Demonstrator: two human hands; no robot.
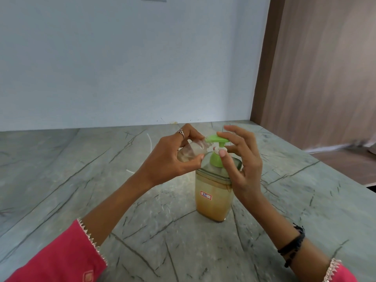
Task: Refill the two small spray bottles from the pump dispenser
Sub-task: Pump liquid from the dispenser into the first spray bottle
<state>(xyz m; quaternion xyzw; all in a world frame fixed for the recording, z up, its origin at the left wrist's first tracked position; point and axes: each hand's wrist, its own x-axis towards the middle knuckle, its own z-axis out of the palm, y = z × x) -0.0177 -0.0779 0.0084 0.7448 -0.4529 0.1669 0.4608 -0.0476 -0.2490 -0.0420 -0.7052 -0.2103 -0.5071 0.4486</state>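
The small spray bottle (pixel 190 152) lies tilted almost on its side in the left hand (pixel 173 157), whose fingers and thumb curl round its clear body, with its open mouth held right at the tip of the green spout. It carries only a little pale liquid, so this fill looks barely begun. The pump dispenser (pixel 213 192) stands upright on the desk (pixel 81 180) just below and to the right of that hand, its amber contents reaching most of the way up the body. The right hand (pixel 240 159) sits over the green pump head (pixel 217 139), index finger resting on top, thumb against the collar, the other fingers loosely spread; it seems ready to press. No second spray bottle is in view, so whether it has been filled cannot be told. Beyond the left hand a thin white tube (pixel 150 141) lies on the desk, perhaps from a removed sprayer.
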